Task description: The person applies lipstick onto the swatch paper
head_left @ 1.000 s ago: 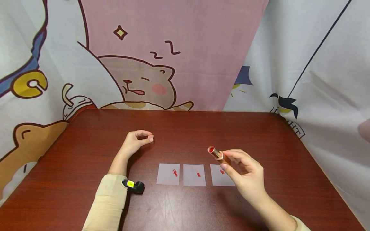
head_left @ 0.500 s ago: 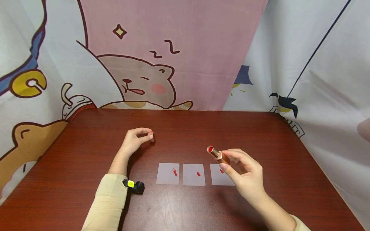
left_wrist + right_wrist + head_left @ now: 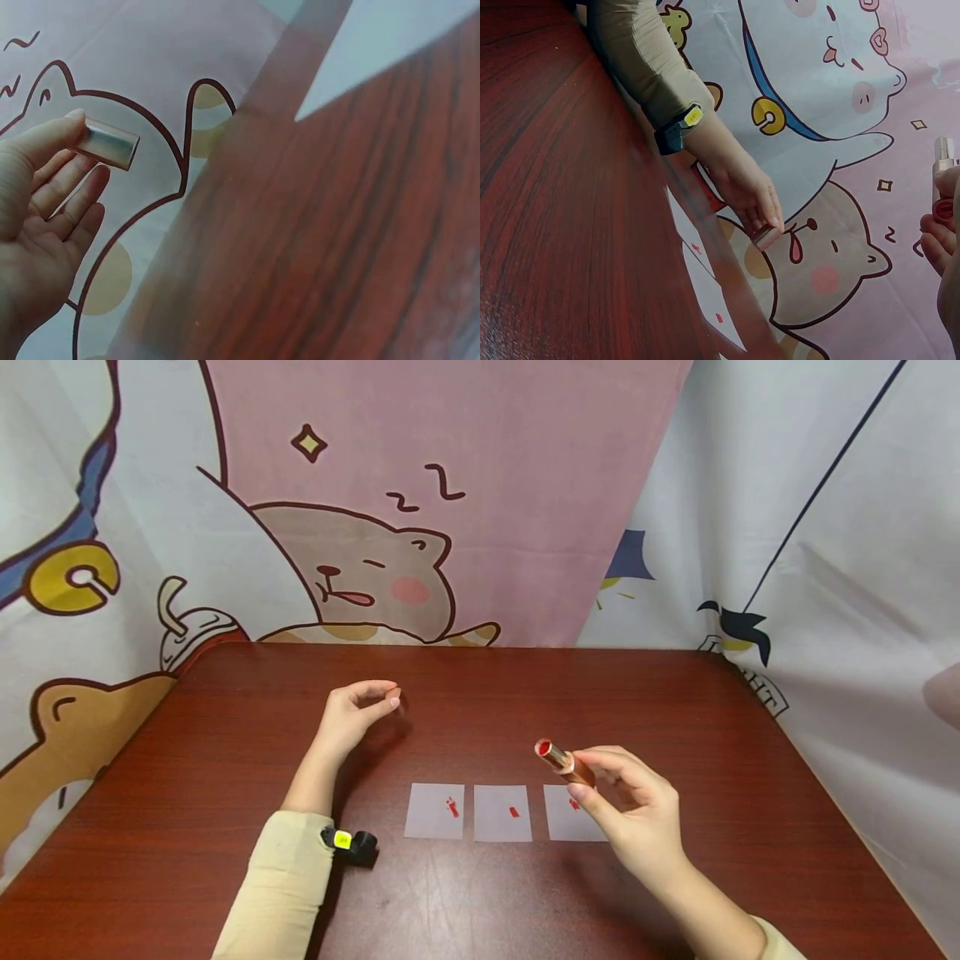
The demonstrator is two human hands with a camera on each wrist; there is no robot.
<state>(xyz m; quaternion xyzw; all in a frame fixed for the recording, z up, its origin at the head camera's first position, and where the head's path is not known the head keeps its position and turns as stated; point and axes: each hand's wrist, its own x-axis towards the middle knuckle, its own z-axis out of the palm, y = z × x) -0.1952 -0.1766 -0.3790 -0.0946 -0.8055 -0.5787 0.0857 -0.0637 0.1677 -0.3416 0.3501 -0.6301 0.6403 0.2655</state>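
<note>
My right hand (image 3: 645,814) pinches an uncapped lipstick (image 3: 564,762) above the right-hand paper, its red tip pointing up and to the left. Thumb and fingers grip the brownish-gold base. Over the far left of the table, my left hand (image 3: 348,718) holds a small lipstick cap (image 3: 111,142) between thumb and forefinger, the other fingers loosely bent. The cap is mostly behind the fingers in the head view; its side shows in the left wrist view. Three white paper squares lie in a row: left (image 3: 431,822), middle (image 3: 498,828) and right (image 3: 570,827), each with a red smear.
The dark red-brown wooden table (image 3: 465,902) reaches back to a printed cartoon curtain (image 3: 525,510). A black wrist camera (image 3: 362,848) with a yellow label sits at the left sleeve cuff (image 3: 292,843). My right forearm partly covers the right side of the table.
My left hand has risen slightly toward the table's back, turning the cap, which showed more clearly half a second ago. The right hand with the lipstick has stayed almost still.
</note>
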